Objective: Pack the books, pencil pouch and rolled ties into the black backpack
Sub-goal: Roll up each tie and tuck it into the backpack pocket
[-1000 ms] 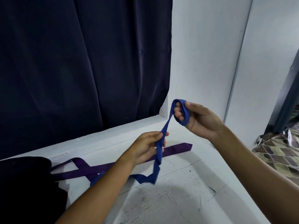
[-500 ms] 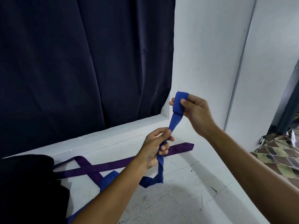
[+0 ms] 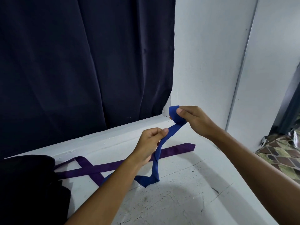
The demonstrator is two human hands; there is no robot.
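Note:
A blue tie (image 3: 156,161) stretches between my hands above the white surface. My right hand (image 3: 193,120) grips the small rolled end of it, wound round the fingers. My left hand (image 3: 150,144) pinches the loose strip a little below the roll. The tie's free tail drops to the surface and folds there. A purple tie (image 3: 113,164) lies flat and unrolled behind my left arm, crossing over itself at the left. The black backpack (image 3: 27,187) shows at the lower left edge, partly cut off.
A dark navy curtain (image 3: 81,62) hangs behind the white ledge (image 3: 113,135). White walls close in the right side. A patterned cloth (image 3: 282,153) lies at the far right. The white surface (image 3: 178,200) is scuffed.
My right hand has turned and dropped a little, winding more of the blue tie into the roll. My left hand has slid along the strip, which now runs shorter between the hands.

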